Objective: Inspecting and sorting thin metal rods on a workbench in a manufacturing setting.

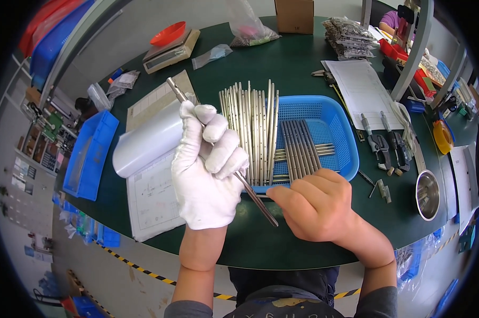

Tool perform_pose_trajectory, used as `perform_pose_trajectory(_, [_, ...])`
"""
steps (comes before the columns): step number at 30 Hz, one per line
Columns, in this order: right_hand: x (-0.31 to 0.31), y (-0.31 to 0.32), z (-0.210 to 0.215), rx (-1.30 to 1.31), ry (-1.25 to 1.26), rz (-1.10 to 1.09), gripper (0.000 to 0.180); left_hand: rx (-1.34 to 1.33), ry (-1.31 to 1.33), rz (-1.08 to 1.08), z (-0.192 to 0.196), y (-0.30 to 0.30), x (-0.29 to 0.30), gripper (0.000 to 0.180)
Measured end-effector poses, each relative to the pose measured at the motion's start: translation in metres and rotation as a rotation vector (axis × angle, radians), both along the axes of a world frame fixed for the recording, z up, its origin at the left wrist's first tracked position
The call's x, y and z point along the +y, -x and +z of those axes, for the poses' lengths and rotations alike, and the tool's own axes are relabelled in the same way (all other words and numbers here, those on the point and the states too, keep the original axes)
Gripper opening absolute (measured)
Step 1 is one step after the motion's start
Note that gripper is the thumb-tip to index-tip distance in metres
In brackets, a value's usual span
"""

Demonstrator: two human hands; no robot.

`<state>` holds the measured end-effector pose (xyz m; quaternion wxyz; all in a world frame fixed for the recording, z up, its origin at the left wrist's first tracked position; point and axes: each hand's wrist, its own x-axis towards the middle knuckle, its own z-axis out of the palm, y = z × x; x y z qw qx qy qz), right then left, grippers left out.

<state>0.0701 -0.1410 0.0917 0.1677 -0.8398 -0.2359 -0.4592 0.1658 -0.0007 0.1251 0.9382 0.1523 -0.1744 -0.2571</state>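
My left hand (205,180), in a white glove, is closed around a thin metal rod (259,202). The rod slants from upper left to lower right, and its stepped upper end sticks out above the thumb. My bare right hand (320,208) is curled at the near side of a blue mesh basket (348,140), close to the rod's lower part. Its fingertips are hidden, so anything in them cannot be made out. Many shiny drilled rods (250,127) lie side by side at the basket's left. Darker rods (299,146) rest inside it, over crosswise rods (325,150).
Left of the basket are a white plastic roll (149,140), drawing sheets (152,204) and a blue bin (91,156). To the right stand two micrometers (378,146), a caliper (332,82) and a metal bowl (427,195). A scale (171,50) sits at the back.
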Motion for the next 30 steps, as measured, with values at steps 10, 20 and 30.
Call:
perform_pose_trajectory(10, [0.012,-0.003,-0.012,-0.075,0.031,-0.082,0.025,-0.015,-0.067,0.053,-0.002,-0.001,-0.001,0.02])
perform_pose_trajectory(20, [0.015,-0.004,-0.02,-0.048,-0.085,-0.07,0.031,-0.075,-0.04,-0.035,-0.004,-0.006,-0.002,0.027])
perform_pose_trajectory(30, [0.004,0.0,-0.007,0.002,-0.132,0.034,0.025,-0.063,0.199,-0.266,0.001,-0.019,0.005,0.027])
